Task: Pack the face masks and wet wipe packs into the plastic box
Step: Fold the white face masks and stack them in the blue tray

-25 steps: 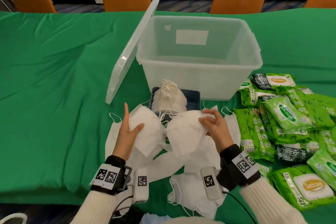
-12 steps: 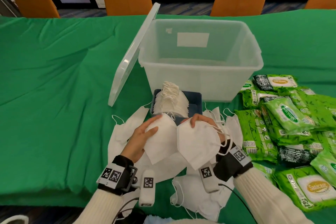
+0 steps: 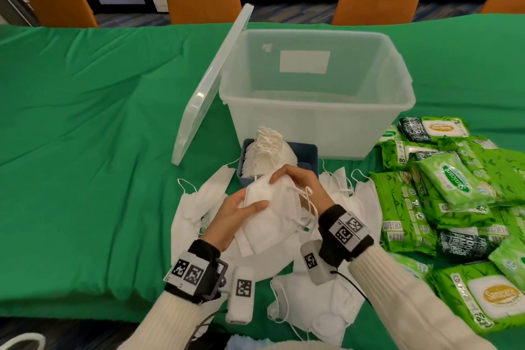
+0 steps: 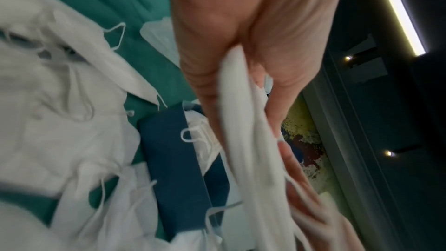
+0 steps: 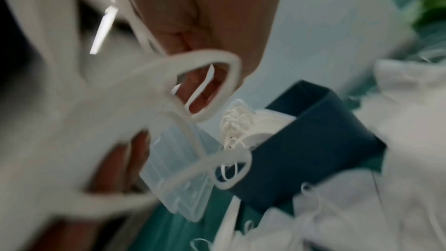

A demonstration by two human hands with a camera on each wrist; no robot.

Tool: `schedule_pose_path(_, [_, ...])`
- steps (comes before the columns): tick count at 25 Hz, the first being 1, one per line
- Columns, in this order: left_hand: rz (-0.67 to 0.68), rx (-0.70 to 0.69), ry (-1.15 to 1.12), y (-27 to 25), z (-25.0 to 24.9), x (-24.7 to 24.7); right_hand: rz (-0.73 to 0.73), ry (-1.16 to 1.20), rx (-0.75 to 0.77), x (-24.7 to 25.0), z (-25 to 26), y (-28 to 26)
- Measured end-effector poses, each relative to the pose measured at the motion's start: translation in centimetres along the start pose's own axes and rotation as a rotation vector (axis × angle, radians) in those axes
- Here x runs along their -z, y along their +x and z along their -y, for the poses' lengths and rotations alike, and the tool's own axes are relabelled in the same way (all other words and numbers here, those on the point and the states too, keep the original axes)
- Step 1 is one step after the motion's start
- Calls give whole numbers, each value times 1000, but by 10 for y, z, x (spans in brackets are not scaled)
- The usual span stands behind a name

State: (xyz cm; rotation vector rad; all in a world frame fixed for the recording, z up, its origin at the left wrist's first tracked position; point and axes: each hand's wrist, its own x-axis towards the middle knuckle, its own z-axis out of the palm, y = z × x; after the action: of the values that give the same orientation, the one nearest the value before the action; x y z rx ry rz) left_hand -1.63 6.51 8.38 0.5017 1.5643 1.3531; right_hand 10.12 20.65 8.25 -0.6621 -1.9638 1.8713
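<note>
Head view shows the left hand point(image 3: 235, 216) and right hand point(image 3: 298, 185) together, both gripping a small stack of white face masks point(image 3: 272, 213) above loose masks point(image 3: 321, 307) on the green tabletop point(image 3: 85, 150). Just beyond sits a blue box point(image 3: 306, 153) of masks, then the open plastic box point(image 3: 312, 122) with its lid point(image 3: 210, 88) leaning against it. Wet wipe packs point(image 3: 443, 187) lie piled at right.

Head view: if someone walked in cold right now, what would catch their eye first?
Probably both hands, left hand and right hand, holding a small stack of white masks together at the table's near centre. Next, the clear plastic box standing open and empty behind them, and the bright green wet wipe packs heaped to the right.
</note>
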Motion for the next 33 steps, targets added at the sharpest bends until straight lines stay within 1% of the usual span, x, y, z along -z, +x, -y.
schedule_pose_path(2, [-10, -77, 24, 2, 4, 11, -94, 248, -98, 3, -5, -5])
schedule_pose_path(3, [6, -109, 66, 1, 4, 15, -97, 352, -165, 6, -13, -6])
schedule_pose_path(4, [25, -127, 118, 1, 5, 17, -78, 406, -225, 6, -16, -7])
schedule_pose_path(6, [56, -134, 245, 0, 5, 13, 13, 311, -331, 3, -23, -9])
schedule_pose_path(7, [71, -136, 300, 1, 6, 11, 64, 229, -357, 1, -26, -9])
schedule_pose_path(9, [80, -144, 333, 4, 7, 12, 127, 28, -353, -6, -25, -10])
schedule_pose_path(10, [64, -138, 296, 6, 9, 15, 102, -45, -349, -10, -25, -9])
schedule_pose_path(13, [-70, -29, 8, 11, 15, 11, -63, -83, -315, -12, -31, -6])
schedule_pose_path(15, [-138, -6, -51, 10, 22, -3, -90, -205, -288, -11, -36, -7])
schedule_pose_path(16, [-146, -3, -65, 9, 25, -11, -94, -230, -296, -7, -40, -10])
schedule_pose_path(17, [-151, 2, -84, 8, 26, -15, -112, -208, -319, -1, -42, -13])
schedule_pose_path(19, [-165, 15, -141, 8, 26, -12, -165, -10, -381, 15, -42, -24])
schedule_pose_path(21, [-184, 25, -166, 8, 26, 3, -177, 214, -412, 26, -44, -29])
schedule_pose_path(23, [-156, 51, -163, 9, 25, 19, -117, 513, -402, 21, -40, -27])
schedule_pose_path(24, [-143, 67, -174, 10, 23, 26, -113, 673, -400, 14, -37, -24])
schedule_pose_path(25, [-144, 82, -196, 12, 21, 31, -126, 794, -411, 8, -35, -19])
schedule_pose_path(26, [-156, 88, -221, 14, 18, 37, -148, 844, -423, 3, -32, -13])
schedule_pose_path(28, [-191, 96, -249, 18, 14, 47, -190, 797, -446, -2, -30, -3])
schedule_pose_path(29, [-211, 99, -247, 19, 13, 51, -183, 764, -441, -4, -31, -1])
schedule_pose_path(31, [-255, 104, -227, 18, 10, 61, -116, 673, -413, -10, -37, 3])
schedule_pose_path(32, [-274, 108, -218, 17, 8, 68, -72, 560, -404, -14, -40, 4])
schedule_pose_path(33, [-292, 107, -211, 14, 5, 76, -24, 393, -393, -18, -46, 5])
